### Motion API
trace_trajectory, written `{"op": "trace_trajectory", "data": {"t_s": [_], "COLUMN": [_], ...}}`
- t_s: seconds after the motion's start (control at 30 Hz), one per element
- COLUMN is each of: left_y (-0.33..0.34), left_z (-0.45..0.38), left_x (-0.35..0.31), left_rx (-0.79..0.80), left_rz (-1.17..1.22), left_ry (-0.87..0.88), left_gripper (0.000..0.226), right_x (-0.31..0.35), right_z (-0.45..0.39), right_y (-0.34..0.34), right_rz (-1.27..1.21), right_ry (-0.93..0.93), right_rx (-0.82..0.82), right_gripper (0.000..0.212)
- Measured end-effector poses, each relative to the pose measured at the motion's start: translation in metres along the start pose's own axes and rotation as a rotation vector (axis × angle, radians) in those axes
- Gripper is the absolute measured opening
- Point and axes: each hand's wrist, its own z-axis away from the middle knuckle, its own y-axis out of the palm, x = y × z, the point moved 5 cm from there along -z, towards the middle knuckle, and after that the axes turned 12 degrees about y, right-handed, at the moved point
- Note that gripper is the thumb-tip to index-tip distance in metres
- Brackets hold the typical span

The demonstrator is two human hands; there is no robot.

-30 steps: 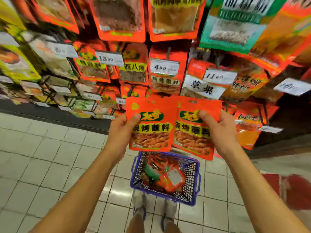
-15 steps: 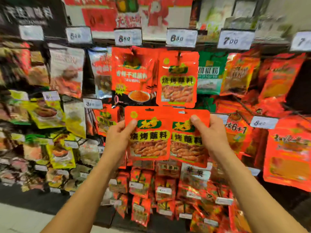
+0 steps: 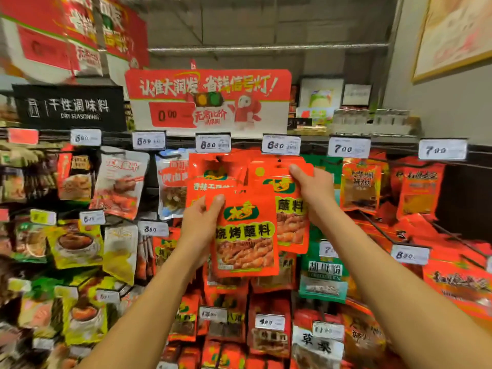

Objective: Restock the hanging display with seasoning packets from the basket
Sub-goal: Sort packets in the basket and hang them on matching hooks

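Crowded rows of hanging seasoning pouches fill the display wall, and the white price tag marked 6.30 (image 3: 281,145) on the top rail serves as the landmark. Just below that tag, a red packet (image 3: 288,209) is held high by the right hand (image 3: 314,193), closed on its upper edge with the fingers curled over the top, presumably so that the hang hole can be brought to the peg; the peg itself is hidden behind the packets. Lower and to the left of the tag, a second red packet (image 3: 246,235) is pinched at its top left corner by the left hand (image 3: 202,222), thumb in front, and appears to be kept in reserve. Directly left of the tag, other orange pouches (image 3: 213,177) hang close and overlap the spot, so the approach is judged to be tight. A green packet (image 3: 323,272) hangs below the tag. No basket is in view.
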Motion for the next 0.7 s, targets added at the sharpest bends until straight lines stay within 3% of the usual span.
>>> {"op": "trace_trajectory", "data": {"t_s": [0.4, 0.7], "left_y": [0.024, 0.051], "left_z": [-0.028, -0.039], "left_x": [-0.001, 0.004], "left_rx": [0.018, 0.064], "left_rz": [-0.07, -0.107], "left_ry": [0.032, 0.056], "left_gripper": [0.018, 0.019], "right_x": [0.008, 0.003], "right_z": [-0.035, -0.048], "right_y": [0.005, 0.002], "right_rz": [0.112, 0.163], "right_ry": [-0.028, -0.013], "right_rx": [-0.134, -0.096], "right_gripper": [0.03, 0.032]}}
